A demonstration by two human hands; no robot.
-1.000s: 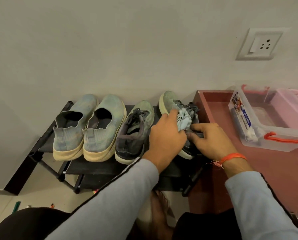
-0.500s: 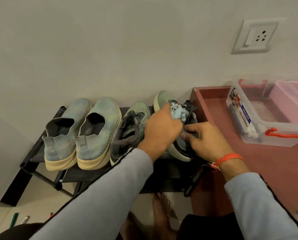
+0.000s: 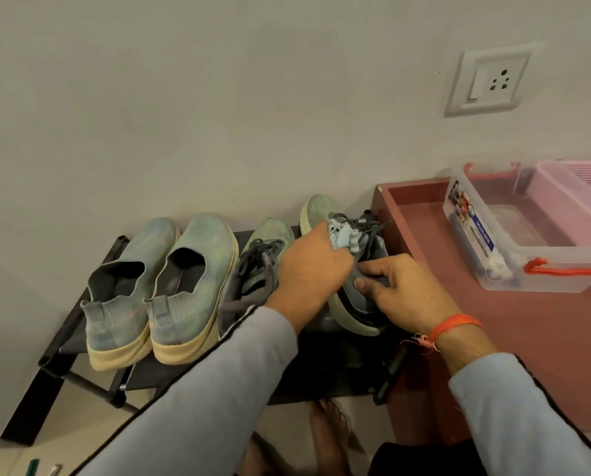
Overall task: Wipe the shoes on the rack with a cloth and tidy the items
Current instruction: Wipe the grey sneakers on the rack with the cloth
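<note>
Your left hand (image 3: 309, 269) has pushed the bunched pale-blue cloth (image 3: 342, 235) further up the tilted grey-green laced sneaker (image 3: 354, 290) on the black rack (image 3: 81, 324); your right hand (image 3: 403, 290) fingers still pinch its collar.

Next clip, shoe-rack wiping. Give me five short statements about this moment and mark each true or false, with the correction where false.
1. The left hand grips a crumpled pale blue cloth against the rightmost grey-green laced sneaker. True.
2. The right hand rests idle on the reddish-brown table. False: it holds that sneaker's heel end.
3. Four shoes are on the black rack. True.
4. The clear plastic box with red handles sits on the rack. False: it sits on the table.
5. The two slip-on knit shoes are at the rack's right end. False: they stand at the left.
</note>
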